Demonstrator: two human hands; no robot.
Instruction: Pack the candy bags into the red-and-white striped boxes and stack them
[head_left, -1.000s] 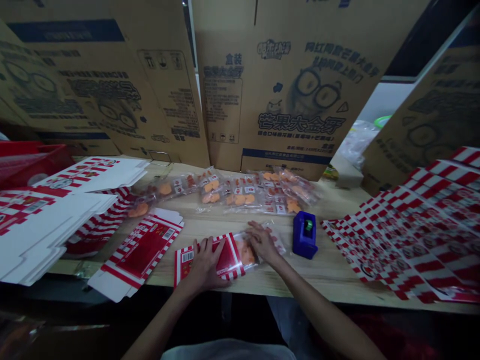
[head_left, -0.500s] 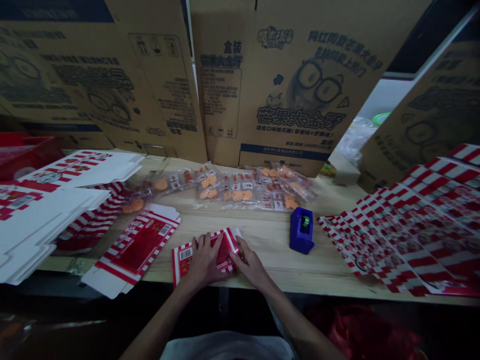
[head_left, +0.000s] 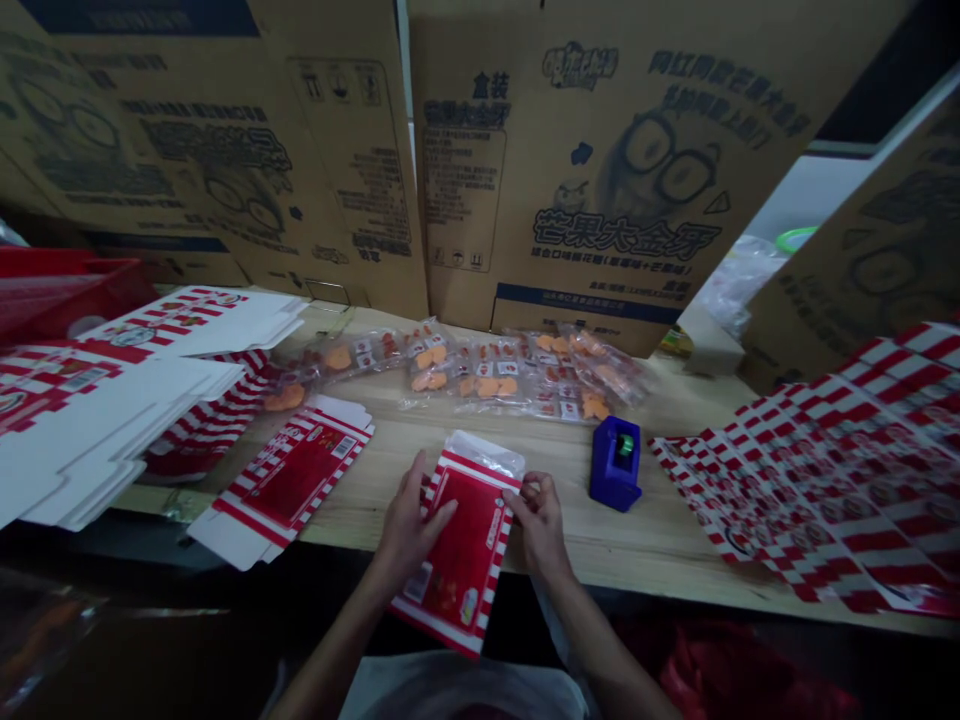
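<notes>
My left fingers (head_left: 420, 505) and right fingers (head_left: 534, 497) gripped the striped carton (head_left: 457, 565) between them, a clear bag (head_left: 487, 453) jutting from its far end.

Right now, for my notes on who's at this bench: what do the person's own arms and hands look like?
The left hand and right hand are bare: no gloves, rings or watch show. The left forearm and right forearm are bare too. A pale top shows at the lower edge.
</notes>
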